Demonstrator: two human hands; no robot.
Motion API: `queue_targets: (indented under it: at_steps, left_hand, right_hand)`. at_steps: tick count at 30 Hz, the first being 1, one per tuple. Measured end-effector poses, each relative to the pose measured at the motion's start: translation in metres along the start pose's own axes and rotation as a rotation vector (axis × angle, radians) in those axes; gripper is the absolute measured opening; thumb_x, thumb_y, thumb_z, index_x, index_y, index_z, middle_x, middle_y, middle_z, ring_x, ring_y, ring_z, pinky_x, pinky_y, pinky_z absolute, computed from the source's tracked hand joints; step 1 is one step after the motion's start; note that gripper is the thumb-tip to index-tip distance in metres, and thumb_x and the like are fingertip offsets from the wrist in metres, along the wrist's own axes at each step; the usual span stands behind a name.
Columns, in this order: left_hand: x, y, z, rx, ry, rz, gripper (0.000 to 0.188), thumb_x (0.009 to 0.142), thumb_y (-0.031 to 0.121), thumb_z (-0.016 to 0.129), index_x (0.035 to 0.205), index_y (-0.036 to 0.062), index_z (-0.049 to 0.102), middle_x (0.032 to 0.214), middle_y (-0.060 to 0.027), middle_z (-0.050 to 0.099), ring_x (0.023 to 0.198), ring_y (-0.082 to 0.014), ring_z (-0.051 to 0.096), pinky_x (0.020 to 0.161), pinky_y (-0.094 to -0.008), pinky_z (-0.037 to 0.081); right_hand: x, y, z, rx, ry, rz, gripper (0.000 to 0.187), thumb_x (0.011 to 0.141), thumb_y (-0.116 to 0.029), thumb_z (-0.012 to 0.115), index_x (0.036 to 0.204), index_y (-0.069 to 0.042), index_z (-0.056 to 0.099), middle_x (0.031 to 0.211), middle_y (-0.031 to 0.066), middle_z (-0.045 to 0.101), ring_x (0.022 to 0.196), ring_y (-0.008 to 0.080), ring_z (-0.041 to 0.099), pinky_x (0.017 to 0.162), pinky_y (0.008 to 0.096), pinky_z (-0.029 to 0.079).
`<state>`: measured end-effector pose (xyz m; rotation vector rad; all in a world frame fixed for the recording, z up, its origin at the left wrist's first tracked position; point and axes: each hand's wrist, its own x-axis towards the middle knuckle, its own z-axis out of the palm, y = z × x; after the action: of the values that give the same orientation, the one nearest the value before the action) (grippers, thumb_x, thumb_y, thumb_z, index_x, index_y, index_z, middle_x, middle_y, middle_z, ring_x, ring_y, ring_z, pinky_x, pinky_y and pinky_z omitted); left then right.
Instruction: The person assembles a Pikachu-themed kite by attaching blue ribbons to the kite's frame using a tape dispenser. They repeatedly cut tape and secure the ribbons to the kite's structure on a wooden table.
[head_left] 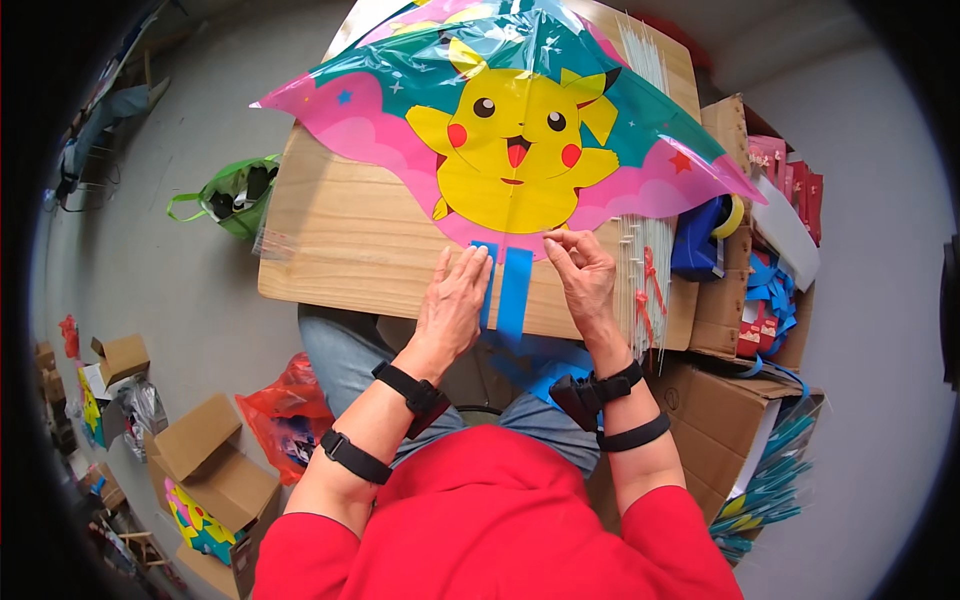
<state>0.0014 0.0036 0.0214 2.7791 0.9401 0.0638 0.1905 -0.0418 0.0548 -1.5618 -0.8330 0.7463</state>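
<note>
A teal and pink kite [345, 110] printed with a yellow cartoon figure lies spread on the wooden board [330, 240]. Two blue ribbon strips [516, 290] hang from its lower tip over the board's near edge. My left hand [452, 300] lies flat with fingers stretched, its fingertips against the left strip. Just right of the strips, my right hand [582, 275] is closed, thumb and forefinger pinched together by the kite's lower edge. Whatever is in that pinch is too small to make out.
Bundles of thin pale rods [632, 275] lie along the board's right side. A blue tape dispenser [697, 240] stands beside a cardboard box [722, 300] with red packets and blue ribbon. At left are a green bag [235, 195], a red plastic bag [290, 415] and an open carton [215, 450].
</note>
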Motion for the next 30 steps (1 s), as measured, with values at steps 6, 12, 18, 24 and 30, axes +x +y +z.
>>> queue_targets:
  at_steps: [6, 12, 18, 24, 30]
  left_hand:
    - [0.0, 0.002, -0.001, 0.052, -0.029, 0.002, 0.067, 0.076, 0.009, 0.058, 0.141, 0.0025, 0.044, 0.148, -0.011, 0.041, 0.141, -0.023, 0.035, 0.12, -0.0455, 0.017]
    - [0.0, 0.002, -0.001, 0.043, -0.043, 0.012, 0.072, 0.074, 0.011, 0.063, 0.143, 0.0053, 0.043, 0.148, -0.0116, 0.039, 0.141, -0.0251, 0.035, 0.12, -0.0449, 0.016]
    - [0.002, 0.003, 0.0, 0.068, -0.095, 0.037, 0.073, 0.072, 0.012, 0.063, 0.142, 0.0052, 0.043, 0.146, -0.0114, 0.041, 0.141, -0.0291, 0.033, 0.121, -0.0446, 0.015]
    - [-0.001, 0.0, -0.002, 0.059, -0.084, 0.075, 0.072, 0.074, 0.014, 0.061, 0.143, 0.0098, 0.044, 0.146, -0.0107, 0.042, 0.142, -0.029, 0.032, 0.122, -0.0487, 0.012]
    - [-0.003, -0.001, -0.004, 0.035, -0.07, 0.079, 0.071, 0.075, 0.013, 0.059, 0.144, 0.011, 0.044, 0.146, -0.0111, 0.043, 0.142, -0.0287, 0.033, 0.121, -0.0506, 0.011]
  right_hand:
    - [0.005, 0.013, 0.005, 0.025, 0.001, 0.086, 0.011, 0.084, -0.009, 0.075, 0.093, -0.002, 0.074, 0.09, -0.0019, 0.057, 0.068, 0.004, 0.047, 0.062, 0.0186, 0.039]
    - [0.008, 0.013, 0.021, 0.186, -0.012, 0.28, 0.015, 0.084, -0.01, 0.076, 0.096, -0.002, 0.074, 0.09, -0.002, 0.057, 0.07, 0.0045, 0.05, 0.063, 0.0178, 0.04]
    - [0.012, 0.006, 0.031, 0.315, -0.08, 0.698, 0.018, 0.085, -0.014, 0.074, 0.1, -0.004, 0.074, 0.061, -0.008, 0.046, 0.048, 0.0017, 0.036, 0.042, 0.0202, 0.026]
    - [0.024, 0.014, 0.041, 0.444, -0.132, 0.948, 0.02, 0.085, -0.014, 0.073, 0.103, -0.005, 0.073, 0.056, -0.0086, 0.043, 0.042, 0.0026, 0.023, 0.04, 0.0228, 0.016]
    - [0.024, 0.023, 0.049, 0.321, -0.096, 0.924, 0.018, 0.084, -0.015, 0.074, 0.099, -0.005, 0.074, 0.059, -0.0049, 0.048, 0.042, 0.0028, 0.027, 0.038, 0.0227, 0.019]
